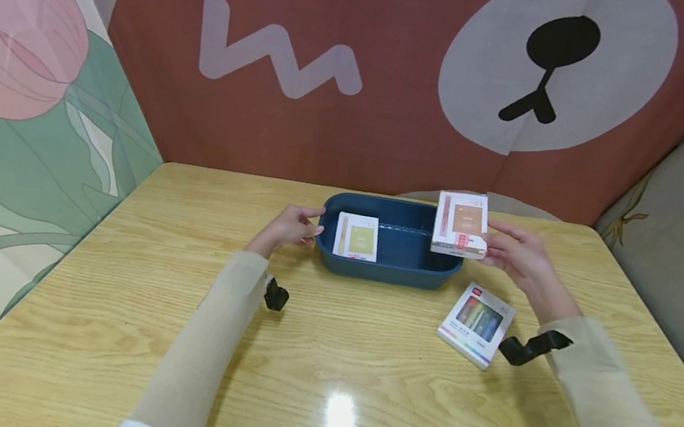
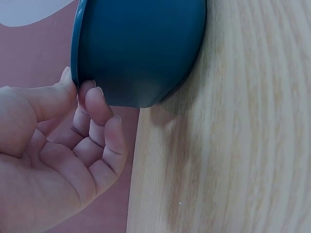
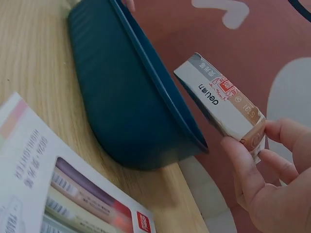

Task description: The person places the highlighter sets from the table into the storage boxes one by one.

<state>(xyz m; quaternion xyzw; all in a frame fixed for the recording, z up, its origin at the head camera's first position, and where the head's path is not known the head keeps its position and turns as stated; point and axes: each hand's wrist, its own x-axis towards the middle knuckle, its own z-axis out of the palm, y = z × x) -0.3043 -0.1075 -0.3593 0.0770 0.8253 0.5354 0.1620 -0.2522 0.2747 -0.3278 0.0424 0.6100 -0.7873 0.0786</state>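
A dark blue plastic bin stands near the table's far edge. My left hand pinches its left rim between thumb and fingers; the left wrist view shows the thumb on the rim. Over the bin's right end, my right hand holds a white box with an orange panel by its right side. In the right wrist view that box is tilted above the rim, marked "deli". Inside the bin at the left lies a white box with a yellow-green panel.
A white highlighter box with a window showing coloured pens lies on the wooden table, in front of the bin's right end. Behind the table hangs a reddish-brown printed cloth. Black wrist mounts sit on both sleeves.
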